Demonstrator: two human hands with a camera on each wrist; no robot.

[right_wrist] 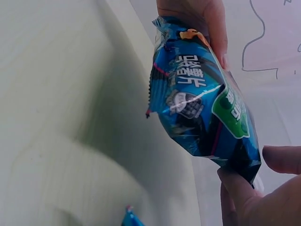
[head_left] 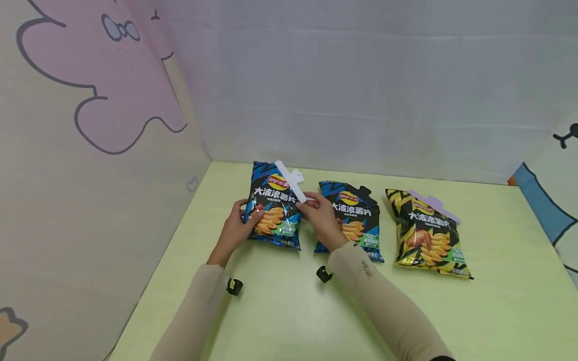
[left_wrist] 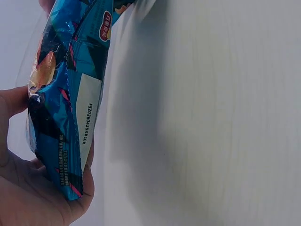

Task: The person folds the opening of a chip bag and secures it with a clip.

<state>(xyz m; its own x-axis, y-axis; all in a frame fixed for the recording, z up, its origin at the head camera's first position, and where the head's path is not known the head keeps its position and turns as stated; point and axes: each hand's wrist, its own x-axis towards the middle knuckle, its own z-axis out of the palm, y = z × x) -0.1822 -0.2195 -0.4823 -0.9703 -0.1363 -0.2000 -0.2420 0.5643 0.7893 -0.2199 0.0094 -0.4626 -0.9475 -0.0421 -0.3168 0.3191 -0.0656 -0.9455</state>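
Note:
A blue Lay's potato chip bag (head_left: 272, 210) is lifted off the table, its front toward the head camera. A white sealing clip (head_left: 291, 183) lies slantwise across its upper right corner. My left hand (head_left: 241, 220) grips the bag's left edge, thumb on the front and fingers behind, as the left wrist view confirms. At the opposite edge, my right hand (head_left: 319, 213) holds the bag beside the clip's lower end. In the right wrist view the right thumb and fingers (right_wrist: 237, 190) stand either side of the bag's corner. The bag's back shows a white label (left_wrist: 88, 117).
A second blue chip bag (head_left: 361, 235) with a black clip (head_left: 361, 193) lies under and beside my right forearm. Farther right is a yellow-and-black chip bag (head_left: 429, 240) with a purple clip (head_left: 435, 204). Curtains border the pale yellow table (head_left: 280, 311) at the back and sides.

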